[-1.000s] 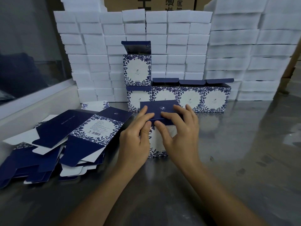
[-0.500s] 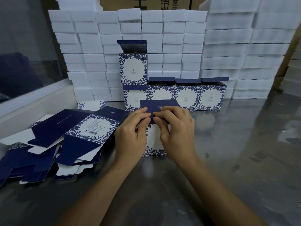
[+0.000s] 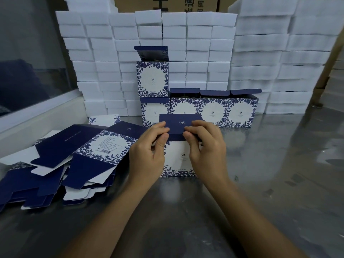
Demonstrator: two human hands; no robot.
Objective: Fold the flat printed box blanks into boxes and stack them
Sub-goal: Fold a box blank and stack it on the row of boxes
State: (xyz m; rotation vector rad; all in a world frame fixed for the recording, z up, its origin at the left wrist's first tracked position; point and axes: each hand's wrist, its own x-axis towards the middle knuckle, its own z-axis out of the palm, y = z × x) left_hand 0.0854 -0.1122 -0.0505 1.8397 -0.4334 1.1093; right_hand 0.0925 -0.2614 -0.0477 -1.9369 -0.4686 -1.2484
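Both hands, left hand [image 3: 149, 151] and right hand [image 3: 206, 149], pinch the box [image 3: 178, 159] lid [image 3: 179, 125]; folded boxes [image 3: 214, 110] stand behind, flat blanks [image 3: 74, 155] lie left.

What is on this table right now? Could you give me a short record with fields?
box in hand: upright on the metal table, blue lid flap being folded down
left hand: pinches the flap's left edge
right hand: pinches the flap's right edge
finished boxes: four in a row behind, one more stacked on the leftmost, lids open
flat blanks: loose pile at left
backdrop: wall of white foam blocks
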